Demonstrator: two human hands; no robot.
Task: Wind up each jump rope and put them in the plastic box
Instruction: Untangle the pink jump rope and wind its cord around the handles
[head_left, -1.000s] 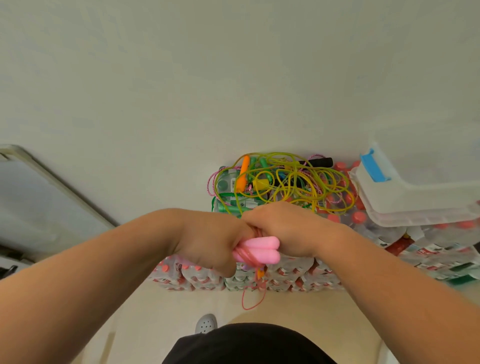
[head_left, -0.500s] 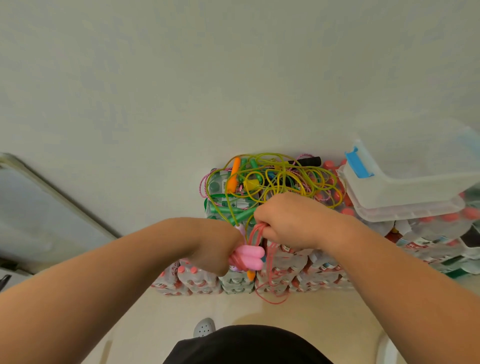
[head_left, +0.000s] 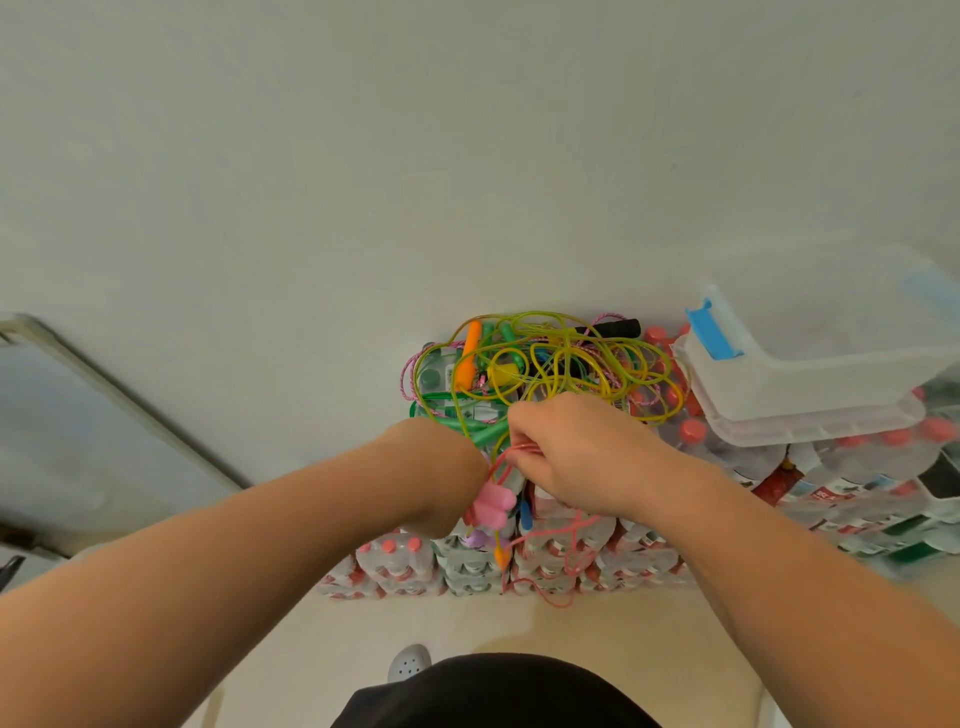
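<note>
My left hand (head_left: 447, 478) grips the two pink handles (head_left: 493, 506) of a jump rope, held together. My right hand (head_left: 576, 449) pinches that rope's thin pink cord (head_left: 558, 535), which hangs in loose loops below both hands. Behind the hands lies a tangled pile of jump ropes (head_left: 540, 369) in yellow, green, orange and pink on top of stacked bottle packs. The clear plastic box (head_left: 810, 384) with a blue latch stands at the right on the same packs.
Shrink-wrapped packs of red-capped water bottles (head_left: 467, 566) are stacked against a pale wall (head_left: 467, 156). A grey framed panel (head_left: 78, 415) leans at the left. One grey shoe (head_left: 409, 662) shows on the beige floor below.
My right hand has lifted up and away from the handles, drawing out the pink cord. The handles have dropped a little lower in my left hand, and more cord hangs loose.
</note>
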